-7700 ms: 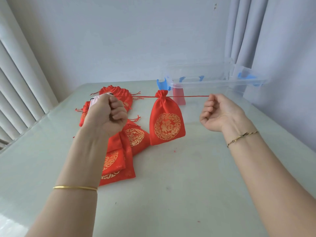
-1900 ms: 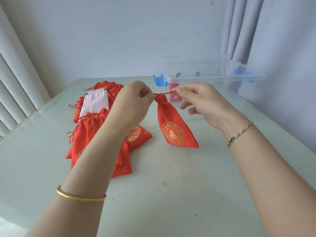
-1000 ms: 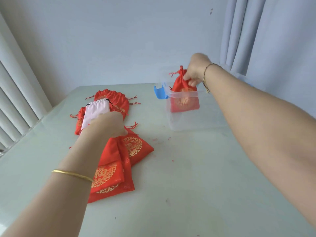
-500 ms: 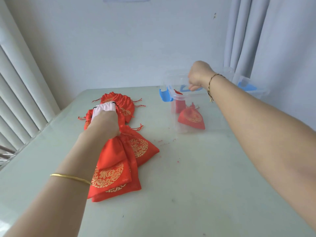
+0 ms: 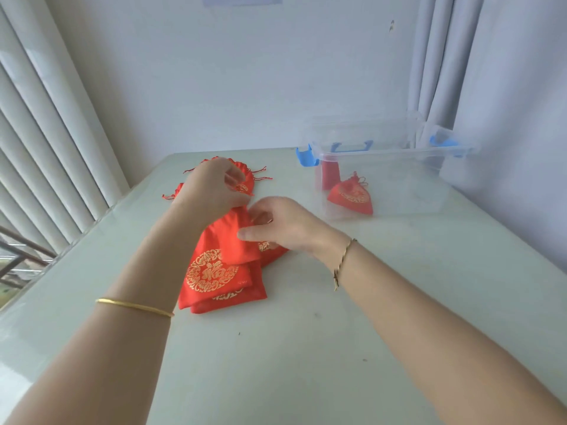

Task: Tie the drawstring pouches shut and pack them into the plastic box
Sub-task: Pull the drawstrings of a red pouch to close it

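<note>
My left hand [image 5: 211, 191] pinches the top of a red drawstring pouch [image 5: 234, 245] that lies plain side up on a pile of red pouches with gold emblems [image 5: 211, 273]. My right hand [image 5: 276, 225] is at the same pouch's mouth, thumb lying on the cloth and fingers curled apart; what they pinch is hidden. More red pouches [image 5: 245, 185] lie behind my left hand. The clear plastic box [image 5: 399, 154] with blue latches stands open at the back right. Inside it lies a tied red pouch [image 5: 349, 194], and another red pouch [image 5: 330, 176] behind it.
The pale glass-topped table [image 5: 306, 348] meets a wall at the back. Vertical blinds [image 5: 46, 148] run along the left edge and a curtain [image 5: 445, 72] hangs at the back right, behind the box.
My right hand dropped the tied pouch into the box and came back left to the pile. My left hand lifted a pouch's top from the pile.
</note>
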A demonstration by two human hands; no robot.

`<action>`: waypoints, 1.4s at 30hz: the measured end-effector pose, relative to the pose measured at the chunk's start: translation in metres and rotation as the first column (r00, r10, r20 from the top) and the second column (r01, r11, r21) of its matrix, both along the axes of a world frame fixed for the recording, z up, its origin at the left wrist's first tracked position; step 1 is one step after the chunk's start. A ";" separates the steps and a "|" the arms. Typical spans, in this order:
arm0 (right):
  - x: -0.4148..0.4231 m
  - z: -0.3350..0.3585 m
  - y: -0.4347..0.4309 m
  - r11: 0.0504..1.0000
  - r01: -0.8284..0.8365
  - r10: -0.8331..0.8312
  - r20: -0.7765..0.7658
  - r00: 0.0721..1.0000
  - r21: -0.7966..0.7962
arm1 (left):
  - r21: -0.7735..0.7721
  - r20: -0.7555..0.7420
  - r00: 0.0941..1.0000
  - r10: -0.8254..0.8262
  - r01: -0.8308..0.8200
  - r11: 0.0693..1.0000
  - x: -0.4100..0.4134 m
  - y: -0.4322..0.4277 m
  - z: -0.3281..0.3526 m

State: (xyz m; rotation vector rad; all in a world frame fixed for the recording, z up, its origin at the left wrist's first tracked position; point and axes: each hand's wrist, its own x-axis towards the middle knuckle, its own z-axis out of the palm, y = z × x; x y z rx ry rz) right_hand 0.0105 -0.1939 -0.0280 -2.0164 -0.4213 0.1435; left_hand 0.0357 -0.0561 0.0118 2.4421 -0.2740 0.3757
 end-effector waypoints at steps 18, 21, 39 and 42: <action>-0.011 -0.031 -0.108 0.870 0.439 -0.377 -0.271 0.886 0.223 | -0.211 -0.114 0.942 -0.316 0.288 0.934 -0.011 -0.071 -0.049; -0.008 -0.038 -0.109 0.848 0.460 -0.406 -0.236 0.883 0.263 | -0.192 -0.113 0.935 -0.336 0.312 0.931 -0.007 -0.070 -0.051; -0.011 -0.044 -0.111 0.968 0.247 -0.236 -0.166 0.958 0.048 | -0.122 -0.093 0.938 -0.334 0.323 0.939 0.005 -0.057 -0.052; -0.012 -0.045 -0.112 0.966 0.256 -0.257 -0.137 0.957 -0.022 | -0.077 -0.080 0.949 -0.306 0.300 0.951 0.006 -0.056 -0.053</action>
